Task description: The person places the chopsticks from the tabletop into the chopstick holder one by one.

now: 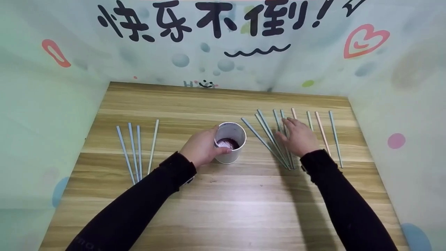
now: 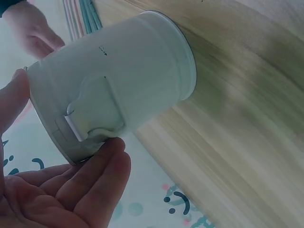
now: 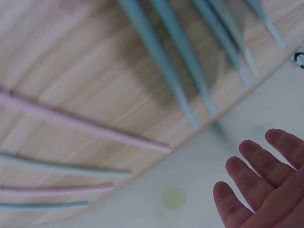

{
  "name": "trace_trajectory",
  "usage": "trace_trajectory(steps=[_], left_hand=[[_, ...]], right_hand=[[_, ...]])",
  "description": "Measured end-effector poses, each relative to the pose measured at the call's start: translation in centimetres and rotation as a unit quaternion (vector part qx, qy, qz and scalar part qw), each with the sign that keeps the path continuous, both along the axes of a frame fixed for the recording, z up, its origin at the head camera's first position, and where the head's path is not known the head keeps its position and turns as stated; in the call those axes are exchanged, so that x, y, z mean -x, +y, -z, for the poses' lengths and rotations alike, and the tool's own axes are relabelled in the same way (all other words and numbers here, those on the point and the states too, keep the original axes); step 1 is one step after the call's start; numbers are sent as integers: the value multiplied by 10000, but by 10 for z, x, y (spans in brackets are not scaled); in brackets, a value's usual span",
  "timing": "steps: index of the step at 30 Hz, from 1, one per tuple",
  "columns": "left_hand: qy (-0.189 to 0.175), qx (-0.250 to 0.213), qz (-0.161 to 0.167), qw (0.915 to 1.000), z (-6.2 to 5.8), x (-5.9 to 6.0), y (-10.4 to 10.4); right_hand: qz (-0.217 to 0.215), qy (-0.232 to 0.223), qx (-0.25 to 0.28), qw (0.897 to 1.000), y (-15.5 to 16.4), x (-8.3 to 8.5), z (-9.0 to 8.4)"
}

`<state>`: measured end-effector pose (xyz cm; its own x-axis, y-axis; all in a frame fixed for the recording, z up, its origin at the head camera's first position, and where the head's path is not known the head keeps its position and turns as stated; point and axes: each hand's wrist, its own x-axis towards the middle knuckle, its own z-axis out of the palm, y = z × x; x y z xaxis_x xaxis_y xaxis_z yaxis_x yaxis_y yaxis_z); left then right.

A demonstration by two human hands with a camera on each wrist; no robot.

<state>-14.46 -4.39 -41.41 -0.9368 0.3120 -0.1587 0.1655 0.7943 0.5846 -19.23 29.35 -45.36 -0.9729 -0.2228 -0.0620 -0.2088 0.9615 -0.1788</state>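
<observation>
My left hand (image 1: 200, 146) grips a whitish cup (image 1: 228, 158) near its rim, the thumb on the near side. Inside, a dark reddish patch and a pale spot show at the bottom. In the left wrist view the cup's wall (image 2: 147, 61) bears a raised bracket (image 2: 97, 109), with fingertips right by it. Over the fanned group of blue and green chopsticks (image 1: 266, 134) hovers my right hand (image 1: 301, 137), its fingers spread and nothing held. The right wrist view has these blue chopsticks (image 3: 156, 52) apart from the extended fingers (image 3: 256, 190).
At the left lie three blue chopsticks (image 1: 133, 150) and a pale green one (image 1: 153, 146). Right of the fanned group are a pink chopstick (image 1: 322, 130) and a blue one (image 1: 335, 137). Printed cloth walls (image 1: 223, 69) border the wooden tabletop (image 1: 226, 209) at the back and sides.
</observation>
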Motion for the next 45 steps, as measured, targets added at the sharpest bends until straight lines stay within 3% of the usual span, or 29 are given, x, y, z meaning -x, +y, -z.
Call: trace_trajectory(steps=[8, 15, 20, 27, 38, 45], left_hand=[[90, -204, 66, 9997, 0, 3, -2], [36, -232, -18, 9997, -1, 3, 0], [143, -252, 101, 9995, -1, 3, 0], [149, -308, 224, 9992, 0, 3, 3], [148, -85, 191, 9997, -4, 3, 5], [156, -145, 233, 9995, -1, 1, 3]], right_hand=[[794, -546, 313, 9949, 54, 24, -18], [1062, -509, 8, 9930, 99, 37, -18], [1136, -568, -26, 9919, 122, 44, -13], [1430, -797, -108, 9865, 142, 51, -10], [1528, -773, -109, 9852, 165, 74, 1], [1638, -727, -73, 9838, 169, 79, 10]])
